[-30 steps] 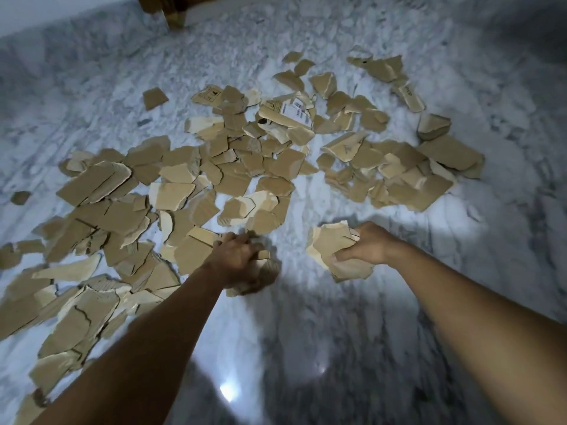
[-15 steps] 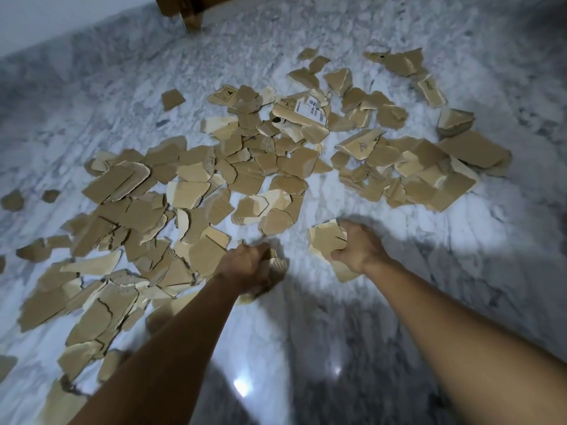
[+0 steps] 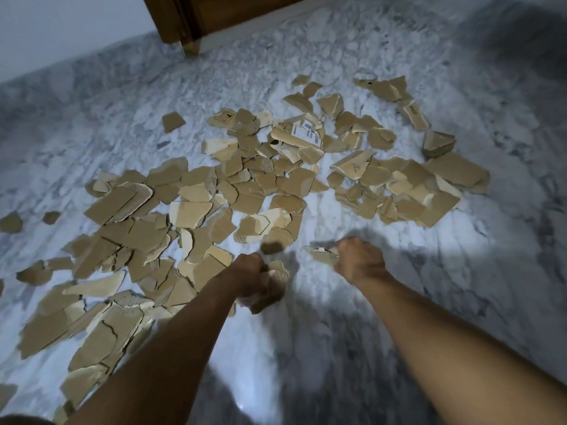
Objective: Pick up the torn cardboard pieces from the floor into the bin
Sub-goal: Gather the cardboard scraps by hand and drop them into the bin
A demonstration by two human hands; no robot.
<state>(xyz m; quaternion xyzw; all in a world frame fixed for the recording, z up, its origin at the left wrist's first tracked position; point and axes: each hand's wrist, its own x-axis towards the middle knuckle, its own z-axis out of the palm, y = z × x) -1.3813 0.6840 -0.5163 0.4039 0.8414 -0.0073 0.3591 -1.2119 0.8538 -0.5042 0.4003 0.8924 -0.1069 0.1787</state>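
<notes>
The left hand (image 3: 250, 273) is curled into a fist around a bunch of torn cardboard (image 3: 271, 291), which sticks out below and to the right of the knuckles. The right hand (image 3: 360, 260) is closed too, gripping a few flat scraps (image 3: 321, 254) whose torn edges poke out to its left. Both hands hang low over the marble floor (image 3: 337, 348), near each other but apart. Just beyond the left hand is a small blurred piece (image 3: 272, 247); I cannot tell whether it lies on the floor or is in the air. The other cardboard pieces (image 3: 190, 210) lie scattered over the floor in a wide spread ahead and to the left of the arms, many overlapping. One far piece carries a white printed label (image 3: 306, 133). At the top, a wooden frame (image 3: 196, 16) meets the floor beside a pale wall (image 3: 61, 29).
</notes>
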